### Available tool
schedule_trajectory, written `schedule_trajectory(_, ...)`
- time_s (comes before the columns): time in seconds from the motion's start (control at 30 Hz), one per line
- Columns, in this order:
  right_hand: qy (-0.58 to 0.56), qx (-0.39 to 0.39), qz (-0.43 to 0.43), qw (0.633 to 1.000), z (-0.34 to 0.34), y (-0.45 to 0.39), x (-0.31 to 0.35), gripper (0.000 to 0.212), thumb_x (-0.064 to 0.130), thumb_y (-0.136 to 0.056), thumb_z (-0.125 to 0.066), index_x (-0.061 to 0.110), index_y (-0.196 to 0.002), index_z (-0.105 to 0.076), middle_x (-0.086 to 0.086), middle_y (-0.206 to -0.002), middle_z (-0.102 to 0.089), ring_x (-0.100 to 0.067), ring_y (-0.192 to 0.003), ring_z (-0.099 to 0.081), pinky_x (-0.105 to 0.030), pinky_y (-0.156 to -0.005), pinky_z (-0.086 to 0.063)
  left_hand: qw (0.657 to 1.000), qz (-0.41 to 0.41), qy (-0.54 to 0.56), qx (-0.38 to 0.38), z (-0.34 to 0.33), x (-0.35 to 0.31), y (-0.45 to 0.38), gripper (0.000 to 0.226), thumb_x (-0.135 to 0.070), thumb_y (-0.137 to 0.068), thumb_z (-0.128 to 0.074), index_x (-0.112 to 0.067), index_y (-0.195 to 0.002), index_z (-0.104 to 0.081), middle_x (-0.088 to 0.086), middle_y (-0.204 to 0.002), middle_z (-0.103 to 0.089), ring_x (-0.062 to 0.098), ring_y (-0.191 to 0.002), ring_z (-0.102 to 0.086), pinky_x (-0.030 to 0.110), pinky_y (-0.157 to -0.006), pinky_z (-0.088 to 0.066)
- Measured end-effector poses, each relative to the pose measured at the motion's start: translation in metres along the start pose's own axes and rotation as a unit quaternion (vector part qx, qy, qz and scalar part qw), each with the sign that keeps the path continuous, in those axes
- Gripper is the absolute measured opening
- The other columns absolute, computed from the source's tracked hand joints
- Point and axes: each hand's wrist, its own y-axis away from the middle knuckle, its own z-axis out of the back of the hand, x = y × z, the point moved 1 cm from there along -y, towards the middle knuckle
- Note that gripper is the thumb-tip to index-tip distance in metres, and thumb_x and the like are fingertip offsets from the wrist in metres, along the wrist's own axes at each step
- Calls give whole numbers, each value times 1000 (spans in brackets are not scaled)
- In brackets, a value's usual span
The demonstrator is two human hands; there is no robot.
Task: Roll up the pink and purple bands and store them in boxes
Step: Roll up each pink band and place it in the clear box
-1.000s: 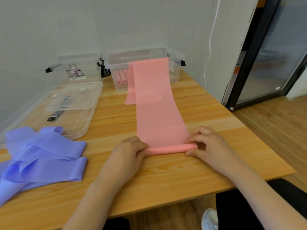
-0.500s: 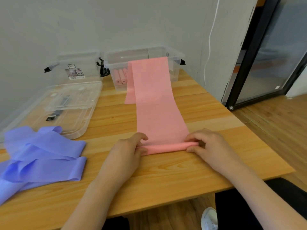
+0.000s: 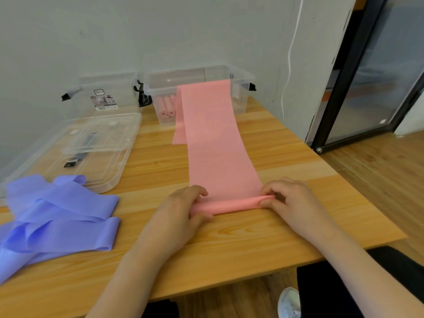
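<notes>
Gripping the rolled end of the pink band (image 3: 231, 204): left hand (image 3: 181, 210) and right hand (image 3: 291, 198) curl round either end. Band trails across the surface (image 3: 229, 244) over the clear box (image 3: 243, 76). Purple bands (image 3: 57, 216) loose at left.
</notes>
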Motion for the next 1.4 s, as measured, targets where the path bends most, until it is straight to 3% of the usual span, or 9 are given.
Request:
schedule_trajectory(0.13,19,16,28,999,1,-1,2,10,27,-82,-65,34,-87,-69,25,-88,-55,-3,-96,-46,-39,-97,-32,999,-17,-30,6,0,4,-2,14,-16,-79,-70,-15,-93,-71,-6,-87,-59,10,-79,-51,17,-72,-38)
schedule_trajectory(0.23,76,66,37,994,-2,0,3,32,36,-73,-72,32,-105,-67,30,-92,-46,3,-98,-37,-35,-98,-28,999,-14,-46,-6,-1,4,-2,19,-13,-87,-60,-14,-104,-70,0,-99,-66,18,-93,-59,15,-77,-34)
schedule_trajectory(0.43,-14,-7,15,1000,-1,0,0,26,22,-79,-69,43,-73,-55,13,-85,-57,-14,-89,-52,-36,-90,-39,999,-20,-30,11,-3,5,-1,29,-24,-78,-72,-18,-106,-67,-10,-99,-56,10,-95,-51,3,-78,-29)
schedule_trajectory(0.53,16,12,48,999,-2,0,2,9,28,-77,-69,34,-84,-68,24,-89,-52,-1,-93,-45,-37,-95,-34,999,-11,-30,-8,-2,8,-2,7,-14,-82,-66,-11,-86,-71,-4,-85,-57,17,-84,-55,10,-72,-33)
schedule_trajectory(0.7,30,17,58,998,-3,-2,0,16,23,-77,-71,29,-91,-71,29,-83,-51,3,-88,-45,-41,-93,-37,999,3,-50,6,-1,1,-1,34,-30,-85,-41,-14,-93,-69,-1,-90,-60,23,-91,-57,32,-80,-41)
schedule_trajectory(0.8,-9,-17,32,999,-3,-2,0,29,20,-80,-68,45,-79,-53,22,-84,-55,-11,-90,-53,-39,-92,-40,999,1,-40,-6,0,-1,-1,26,-30,-86,-61,-21,-109,-63,-8,-101,-59,14,-99,-54,27,-88,-37)
schedule_trajectory(0.9,-9,-1,46,999,-1,-1,2,25,25,-78,-69,43,-73,-52,21,-84,-55,1,-89,-48,-39,-92,-38,999,-10,-31,-15,0,1,-2,17,-23,-74,-75,-17,-88,-67,-12,-86,-52,13,-86,-50,29,-79,-39)
schedule_trajectory(1.17,-19,-8,20,1000,-4,-1,-1,28,24,-78,-70,45,-73,-52,14,-84,-57,-17,-90,-53,-30,-82,-39,999,14,-24,-28,2,0,-1,23,-29,-78,-71,-26,-100,-64,-14,-84,-56,9,-80,-53,17,-70,-36)
schedule_trajectory(1.4,24,39,65,997,-4,-1,2,16,29,-67,-78,30,-81,-68,23,-87,-53,3,-92,-44,-36,-93,-34,999,-9,-30,-12,-1,5,-1,21,-30,-83,-57,-15,-83,-71,-4,-82,-61,15,-82,-55,25,-73,-41)
